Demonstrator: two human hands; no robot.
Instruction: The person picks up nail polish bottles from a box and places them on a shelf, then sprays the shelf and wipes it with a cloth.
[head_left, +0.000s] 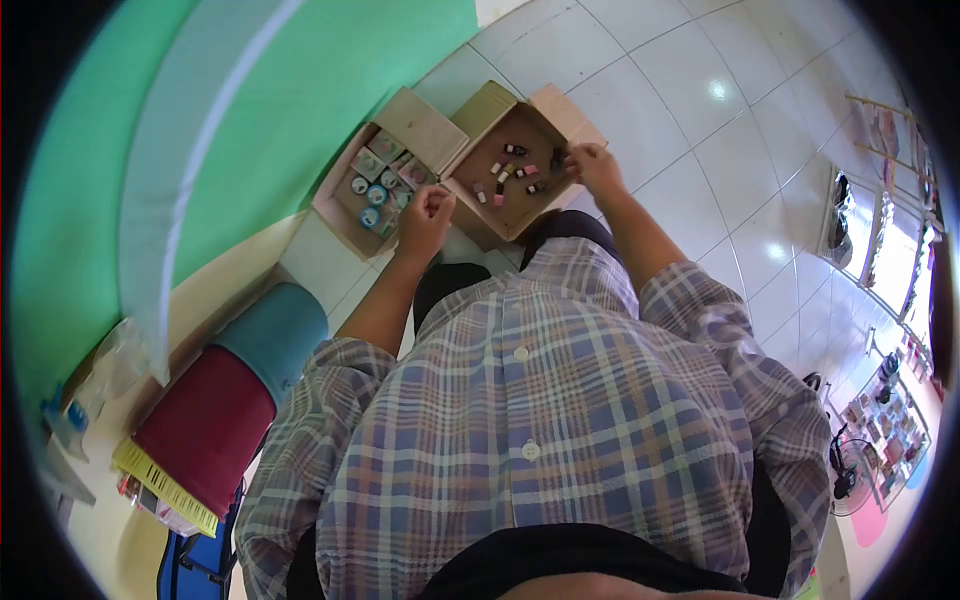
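An open cardboard box [522, 212] sits on the floor in front of me, with several small bottles [515, 172] with black, pink and white parts scattered on its bottom. My right hand [597, 172] is at its right side by the raised flap [565, 112], fingers curled together near a dark spot inside the box. Left of it stands a second open cardboard box [345, 228], holding several small packets [384, 147] and round blue-and-white containers [370, 216]. Over that box's near right corner, my left hand [428, 215] has its fingers curled in a pinch. What either hand holds is hidden.
White tiles [660, 110] cover the floor, and a green wall [240, 130] rises on the left. Beside my left arm are a teal bin [275, 335] and a dark red one [205, 425]. A fan [850, 475] and racks of small goods [890, 430] stand at the right.
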